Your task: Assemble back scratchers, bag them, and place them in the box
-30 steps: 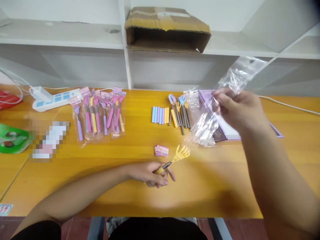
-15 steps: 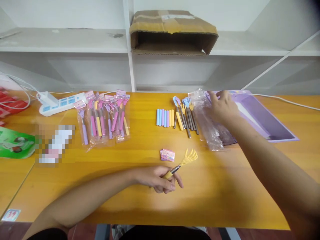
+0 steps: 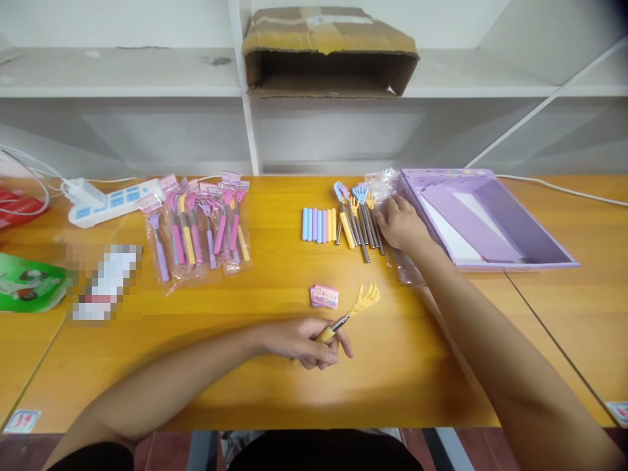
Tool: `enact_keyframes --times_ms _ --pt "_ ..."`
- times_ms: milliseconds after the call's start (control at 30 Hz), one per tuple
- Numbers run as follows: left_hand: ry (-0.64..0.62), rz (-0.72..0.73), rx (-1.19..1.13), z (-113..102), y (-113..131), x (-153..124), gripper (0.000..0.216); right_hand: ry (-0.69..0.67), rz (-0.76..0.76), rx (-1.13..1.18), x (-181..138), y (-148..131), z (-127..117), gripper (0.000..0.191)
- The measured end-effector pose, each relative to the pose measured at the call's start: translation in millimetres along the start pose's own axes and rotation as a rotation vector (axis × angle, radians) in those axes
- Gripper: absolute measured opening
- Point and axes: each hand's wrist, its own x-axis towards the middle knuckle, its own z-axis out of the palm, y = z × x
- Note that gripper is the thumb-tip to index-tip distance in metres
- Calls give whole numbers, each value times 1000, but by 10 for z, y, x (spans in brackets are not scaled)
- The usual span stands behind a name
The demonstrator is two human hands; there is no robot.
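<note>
My left hand is closed around a yellow back scratcher with a hand-shaped head and a metal shaft, its head pointing up and right. At the right, my right hand rests with curled fingers on clear plastic bags, seeming to grip one; its fingertips are partly hidden. Just left of it lie unassembled scratcher rods with blue, purple and yellow heads. Beside these is a row of blue, purple and yellow handle sleeves. Small printed cards are stacked above my left hand.
Bagged back scratchers lie at the left, near a white power strip. A purple box stands at the right. An open cardboard box sits on the white shelf. A green packet lies far left.
My right hand has moved left and slightly down, from beside the purple box onto the plastic bags, uncovering more of the box. My left hand still holds the yellow back scratcher.
</note>
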Motion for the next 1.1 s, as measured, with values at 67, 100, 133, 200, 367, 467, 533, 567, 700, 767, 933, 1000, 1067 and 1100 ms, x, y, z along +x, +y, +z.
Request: enact_keyframes --times_ms 67,100,133,200,367,467,533,567,700,767,933,1000,1067,1100 --pt "11 -10 14 2 20 -10 44 -11 14 4 -5 25 -27 75" --pt "12 -12 17 2 28 -14 43 -12 21 6 -14 26 -37 76" --pt "12 -12 16 2 33 -16 42 -11 24 9 -28 18 -43 76" --pt "11 -6 7 -2 29 -12 40 -2 12 18 -60 -22 -42 73" --pt "-16 36 -119 -13 -68 67 40 80 -24 10 -89 -201 -167 65" --pt "12 78 -230 -10 -84 101 40 172 -38 45 -122 -349 -508 61" --pt "34 105 -241 9 -15 71 39 196 -55 169 -234 -486 -826 51" --pt "53 122 -217 28 46 37 39 146 -85 270 -331 -569 -984 42" --pt "353 167 237 191 351 -153 29 -606 -454 771 -968 -1011 -1350 18" --pt "532 139 662 310 437 -216 22 -808 -506 942 -1330 -1266 -1304 28" --pt "694 84 1493 540 335 -169 14 -640 -281 1310 -1850 -1671 -991 53" --pt "722 80 1617 567 272 -126 21 -658 -287 1330 -1900 -1703 -970 53" --pt "740 60 1652 554 240 -100 26 -655 -280 1328 -1924 -1713 -1003 53" --pt "746 40 1651 534 234 -95 27 -632 -256 1329 -1938 -1721 -1023 54"
